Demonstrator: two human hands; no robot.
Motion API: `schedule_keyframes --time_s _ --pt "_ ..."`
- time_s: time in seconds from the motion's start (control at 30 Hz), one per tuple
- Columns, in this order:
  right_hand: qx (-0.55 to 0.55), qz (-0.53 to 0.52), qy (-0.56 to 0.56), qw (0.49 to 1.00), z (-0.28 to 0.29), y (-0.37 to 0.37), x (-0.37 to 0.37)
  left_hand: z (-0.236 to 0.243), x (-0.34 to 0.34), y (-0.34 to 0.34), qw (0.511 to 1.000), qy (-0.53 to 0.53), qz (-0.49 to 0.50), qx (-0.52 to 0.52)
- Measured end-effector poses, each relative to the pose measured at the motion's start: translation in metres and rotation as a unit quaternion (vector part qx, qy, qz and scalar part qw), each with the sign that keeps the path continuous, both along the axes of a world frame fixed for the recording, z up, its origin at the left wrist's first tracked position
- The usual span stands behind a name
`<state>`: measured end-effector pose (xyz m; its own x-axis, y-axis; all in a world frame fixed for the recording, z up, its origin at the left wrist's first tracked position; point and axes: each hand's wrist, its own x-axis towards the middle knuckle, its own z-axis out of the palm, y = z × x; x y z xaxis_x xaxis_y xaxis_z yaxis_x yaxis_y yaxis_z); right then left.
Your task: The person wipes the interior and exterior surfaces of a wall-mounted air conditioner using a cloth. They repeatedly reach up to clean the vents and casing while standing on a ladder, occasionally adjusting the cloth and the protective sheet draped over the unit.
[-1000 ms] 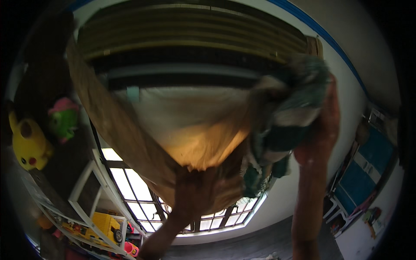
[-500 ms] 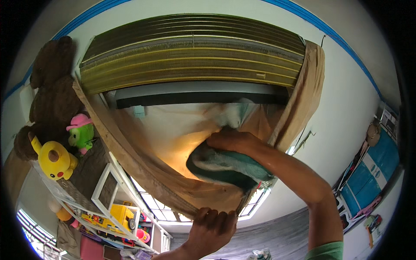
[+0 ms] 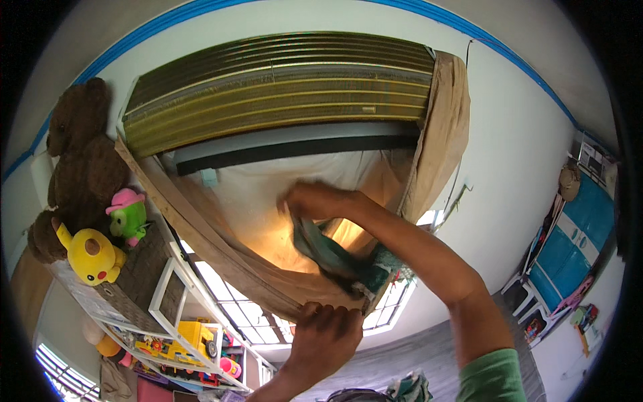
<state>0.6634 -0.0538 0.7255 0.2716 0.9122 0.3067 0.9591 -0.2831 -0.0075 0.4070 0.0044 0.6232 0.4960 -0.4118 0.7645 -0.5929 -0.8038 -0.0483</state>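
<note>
Green cloth (image 3: pixel 335 258), bunched and dark, is gripped in the right hand (image 3: pixel 311 201) and pressed into the sagging tan cover (image 3: pixel 268 221) slung beneath a wall-mounted air conditioner (image 3: pixel 281 84). Much of the cloth is folded on itself, so its full shape is hard to make out, and the right hand's fingers are blurred and partly buried in it. The left hand (image 3: pixel 325 335) is closed on the cover's lower edge, pinching it from below; its forearm is cut off at the bottom of the view. The cover hides the underside of the unit, and light glows through its middle.

To the left, a shelf (image 3: pixel 127 275) carries a brown teddy bear (image 3: pixel 80 154), a yellow plush toy (image 3: pixel 94 254) and a small green plush with a pink hat (image 3: pixel 128 214). Below it a white rack (image 3: pixel 181 328) holds a yellow toy truck (image 3: pixel 191 335). White walls with a blue stripe (image 3: pixel 509 60) surround the unit, a window (image 3: pixel 248 321) shows behind the cover, and a blue cabinet (image 3: pixel 576 234) stands at the far right.
</note>
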Motion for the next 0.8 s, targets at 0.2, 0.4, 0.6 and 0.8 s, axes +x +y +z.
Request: schedule_keyframes --time_s 0.2,0.4,0.6,0.8 --pt "0.029 -0.15 -0.198 0.968 0.029 0.008 0.003 -0.006 -0.011 0.011 0.998 0.044 -0.028 -0.024" --pt "0.132 -0.008 0.077 0.988 0.048 0.015 0.001 0.001 -0.014 0.017 0.99 0.124 -0.061 -0.036" --pt "0.065 -0.022 0.346 0.936 0.021 0.003 -0.023 0.033 0.001 0.056 0.94 0.3 -0.092 -0.135" --pt "0.081 0.028 0.332 0.939 -0.017 -0.007 -0.034 0.074 0.087 0.083 0.985 0.136 0.098 -0.037"
